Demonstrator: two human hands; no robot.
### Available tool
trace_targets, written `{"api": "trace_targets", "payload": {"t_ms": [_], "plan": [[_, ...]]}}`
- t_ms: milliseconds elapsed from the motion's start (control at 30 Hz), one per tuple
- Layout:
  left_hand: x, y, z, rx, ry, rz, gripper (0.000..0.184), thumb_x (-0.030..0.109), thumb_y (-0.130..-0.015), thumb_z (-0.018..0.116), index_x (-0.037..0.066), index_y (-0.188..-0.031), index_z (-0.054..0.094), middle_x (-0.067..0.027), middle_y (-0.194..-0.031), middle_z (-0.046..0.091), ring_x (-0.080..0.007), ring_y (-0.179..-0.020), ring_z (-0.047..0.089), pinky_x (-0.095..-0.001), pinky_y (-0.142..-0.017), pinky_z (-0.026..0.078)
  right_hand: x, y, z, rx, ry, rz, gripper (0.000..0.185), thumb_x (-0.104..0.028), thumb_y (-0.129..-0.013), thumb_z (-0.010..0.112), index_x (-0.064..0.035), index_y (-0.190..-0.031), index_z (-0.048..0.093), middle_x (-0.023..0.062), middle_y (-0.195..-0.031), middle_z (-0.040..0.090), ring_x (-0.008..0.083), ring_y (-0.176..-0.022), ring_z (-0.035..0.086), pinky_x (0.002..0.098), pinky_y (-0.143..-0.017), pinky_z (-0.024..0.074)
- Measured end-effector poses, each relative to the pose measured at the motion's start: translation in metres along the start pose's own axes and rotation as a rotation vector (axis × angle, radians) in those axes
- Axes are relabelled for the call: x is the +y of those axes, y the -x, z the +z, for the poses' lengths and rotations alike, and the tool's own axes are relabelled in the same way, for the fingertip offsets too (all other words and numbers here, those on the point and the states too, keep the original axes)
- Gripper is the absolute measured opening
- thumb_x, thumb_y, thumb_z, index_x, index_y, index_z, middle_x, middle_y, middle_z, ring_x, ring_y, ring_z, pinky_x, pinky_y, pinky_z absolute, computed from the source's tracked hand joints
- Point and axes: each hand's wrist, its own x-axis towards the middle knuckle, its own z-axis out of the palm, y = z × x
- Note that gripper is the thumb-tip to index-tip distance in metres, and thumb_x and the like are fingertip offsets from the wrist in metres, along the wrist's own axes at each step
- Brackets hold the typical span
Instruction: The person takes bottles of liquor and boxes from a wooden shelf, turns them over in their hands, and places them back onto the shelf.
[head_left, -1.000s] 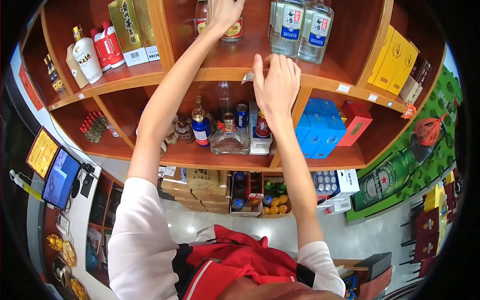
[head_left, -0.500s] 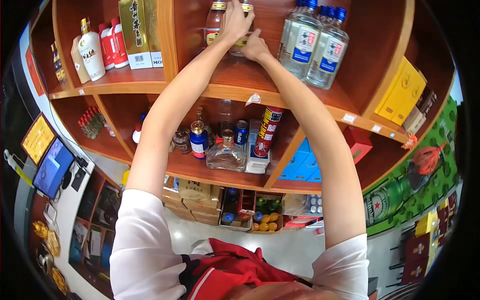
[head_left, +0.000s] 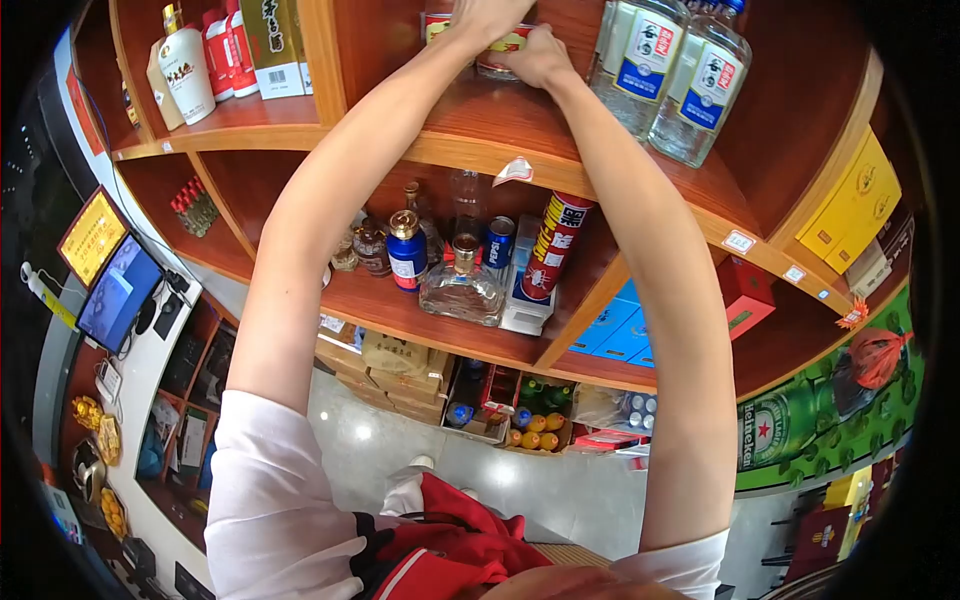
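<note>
Both my arms reach up to the upper shelf. My left hand (head_left: 492, 18) is at the top edge of the view, over a bottle with a red and yellow label (head_left: 508, 42); its fingers are mostly cut off by the edge. My right hand (head_left: 543, 58) is against the right side of that same bottle, fingers curled round it. Another bottle with a similar label (head_left: 437, 26) stands just to the left, partly behind my left wrist. Clear bottles with blue and white labels (head_left: 708, 88) stand to the right of my right hand.
The shelf below holds a blue bottle (head_left: 406, 252), a clear decanter (head_left: 463, 288), a Pepsi can (head_left: 498, 243) and a red spray can (head_left: 555, 245). Boxes of drinks (head_left: 535, 425) stand on the floor. A counter with a monitor (head_left: 120, 293) is at the left.
My right hand has moved from the shelf edge up to the labelled bottle beside my left hand. The view has shifted, and the red spray can has come into full view.
</note>
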Motion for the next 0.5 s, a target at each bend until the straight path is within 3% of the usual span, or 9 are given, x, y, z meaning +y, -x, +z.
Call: {"api": "trace_targets", "payload": {"t_ms": [100, 200, 300, 367, 400, 467, 500], "plan": [[-0.011, 0.0, 0.007, 0.036, -0.055, 0.022, 0.081, 0.034, -0.093, 0.065, -0.006, -0.154, 0.03, -0.0368, -0.141, 0.047, -0.0506, -0.134, 0.046, -0.0521, -0.115, 0.038, -0.002, 0.004, 0.003, 0.037, -0.016, 0.019, 0.132, -0.056, -0.066, 0.092, 0.0187, -0.15, 0.024, 0.0292, -0.139, 0.06, 0.0382, -0.127, 0.063, 0.0428, -0.108, 0.0504], [-0.017, -0.001, 0.008, 0.051, -0.075, 0.016, 0.082, 0.038, -0.093, 0.066, -0.005, -0.155, 0.03, -0.0361, -0.144, 0.046, -0.0493, -0.137, 0.045, -0.0513, -0.117, 0.036, -0.001, 0.004, 0.004, 0.036, -0.053, 0.007, 0.137, -0.057, -0.065, 0.092, 0.0182, -0.153, 0.02, 0.0296, -0.139, 0.059, 0.0384, -0.127, 0.063, 0.0435, -0.109, 0.0497], [-0.003, 0.002, -0.002, -0.075, -0.073, -0.108, 0.085, 0.04, -0.093, 0.068, -0.003, -0.156, 0.03, -0.0347, -0.148, 0.044, -0.047, -0.14, 0.043, -0.0504, -0.117, 0.035, -0.002, 0.004, 0.006, 0.025, -0.091, -0.002, 0.139, -0.057, -0.065, 0.093, 0.0186, -0.154, 0.018, 0.0297, -0.139, 0.059, 0.0386, -0.127, 0.062, 0.0435, -0.109, 0.049], [-0.005, 0.004, 0.001, -0.01, -0.077, -0.042, 0.089, 0.038, -0.091, 0.072, 0.0, -0.157, 0.028, -0.0334, -0.145, 0.048, -0.0464, -0.136, 0.048, -0.0508, -0.114, 0.04, -0.003, 0.004, 0.008, 0.095, -0.049, -0.05, 0.124, -0.062, -0.064, 0.092, 0.0234, -0.135, 0.036, 0.0326, -0.132, 0.063, 0.0375, -0.125, 0.064, 0.039, -0.105, 0.0528], [-0.001, 0.005, -0.001, -0.013, -0.081, -0.04, 0.089, 0.038, -0.091, 0.072, 0.0, -0.157, 0.028, -0.0334, -0.145, 0.048, -0.0464, -0.136, 0.048, -0.0508, -0.114, 0.04, -0.004, 0.003, 0.009, 0.095, -0.055, -0.051, 0.124, -0.062, -0.064, 0.092, 0.0234, -0.135, 0.036, 0.0326, -0.132, 0.063, 0.0375, -0.125, 0.064, 0.039, -0.105, 0.0528], [0.006, 0.008, -0.007, -0.038, 0.019, -0.011, 0.092, 0.035, -0.088, 0.076, 0.004, -0.159, 0.026, -0.0323, -0.138, 0.055, -0.0465, -0.126, 0.057, -0.0515, -0.106, 0.047, -0.005, 0.001, 0.009, 0.065, -0.174, -0.037, 0.142, -0.054, -0.061, 0.096, 0.019, -0.154, 0.018, 0.0295, -0.138, 0.06, 0.0393, -0.128, 0.062, 0.0431, -0.109, 0.0495], [0.009, 0.008, -0.008, -0.041, 0.013, -0.009, 0.092, 0.035, -0.088, 0.076, 0.004, -0.159, 0.026, -0.0323, -0.138, 0.055, -0.0465, -0.126, 0.057, -0.0515, -0.106, 0.047, -0.004, -0.004, 0.014, 0.064, -0.181, -0.039, 0.142, -0.054, -0.061, 0.096, 0.019, -0.154, 0.018, 0.0295, -0.138, 0.06, 0.0393, -0.128, 0.062, 0.0431, -0.109, 0.0495]]}}
